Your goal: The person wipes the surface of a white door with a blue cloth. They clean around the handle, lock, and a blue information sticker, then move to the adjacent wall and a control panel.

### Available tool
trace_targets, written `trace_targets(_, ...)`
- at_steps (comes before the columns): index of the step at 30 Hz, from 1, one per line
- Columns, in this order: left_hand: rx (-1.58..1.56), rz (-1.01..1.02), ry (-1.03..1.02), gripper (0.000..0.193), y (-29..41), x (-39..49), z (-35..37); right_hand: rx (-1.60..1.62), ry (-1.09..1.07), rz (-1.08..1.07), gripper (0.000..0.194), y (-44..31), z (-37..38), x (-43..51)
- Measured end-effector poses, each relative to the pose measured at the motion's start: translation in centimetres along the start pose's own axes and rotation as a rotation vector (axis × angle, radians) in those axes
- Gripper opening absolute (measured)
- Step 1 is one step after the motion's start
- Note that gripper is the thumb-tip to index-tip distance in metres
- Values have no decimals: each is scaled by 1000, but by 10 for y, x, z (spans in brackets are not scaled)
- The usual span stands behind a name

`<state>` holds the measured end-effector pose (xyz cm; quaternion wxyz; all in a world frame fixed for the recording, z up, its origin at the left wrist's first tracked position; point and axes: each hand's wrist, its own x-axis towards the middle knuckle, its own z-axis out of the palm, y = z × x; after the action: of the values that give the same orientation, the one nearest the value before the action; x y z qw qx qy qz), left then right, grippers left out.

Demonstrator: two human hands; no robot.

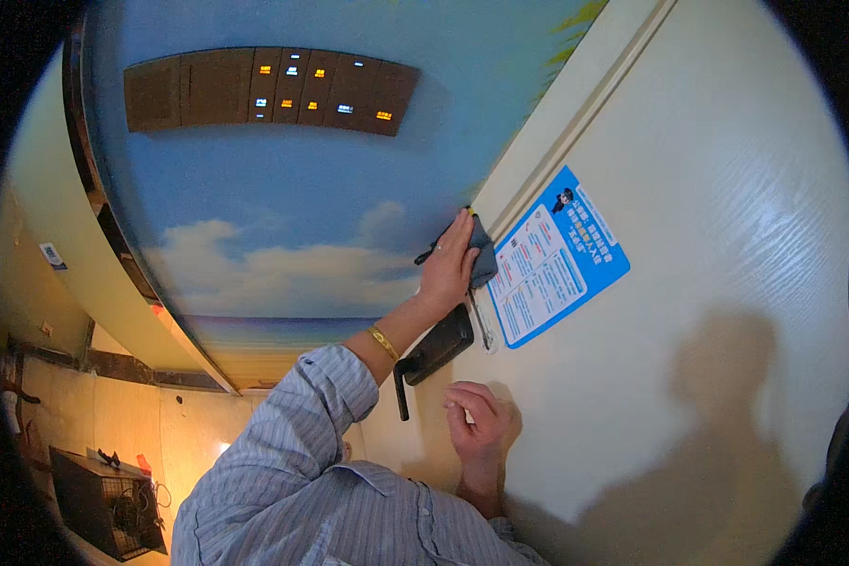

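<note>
My left hand (449, 265), with a gold-coloured bracelet at the wrist, presses a dark grey cloth (482, 255) against the edge of a cream door, beside its frame. A small dark fitting (423, 257) sticks out left of the fingers; I cannot tell what it is. Below that hand is a black door lock plate (444, 343) with a lever handle (401, 393). My right hand (477, 417) is loosely curled close to the door face (651, 283), to the right of the handle. Nothing shows in it.
A blue printed notice (552, 262) is fixed to the door right of the cloth. A dark switch panel (269, 92) with lit labels is on the painted wall (290, 184). At lower left, a dark cabinet (99, 495) with coiled cables stands on the floor.
</note>
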<state>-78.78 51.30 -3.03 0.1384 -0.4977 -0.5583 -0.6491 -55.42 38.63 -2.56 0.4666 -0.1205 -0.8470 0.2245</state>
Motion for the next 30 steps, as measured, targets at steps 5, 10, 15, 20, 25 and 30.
trace_targets(5, -32, -29, 18, 58, -16, -7, 2, -45, 55, -93, 20, 1, 4, 14)
trace_targets(10, -48, -35, 78, 54, -31, -12, 2, -6, 67, -139, 23, -1, 9, 36)
trace_targets(15, -30, -31, 48, 51, -46, -30, -6, 33, 75, -154, 24, -3, 13, 42)
trace_targets(20, -109, -96, 157, 41, -58, -46, -8, -26, 37, -121, 23, -1, 11, 36)
trace_targets(25, -264, -502, 401, 33, -62, -61, -26, 4, 43, -90, 21, -1, 9, 31)
trace_targets(30, 131, -42, 149, 42, -51, -53, -20, 15, 11, -107, 22, 0, 14, 34)
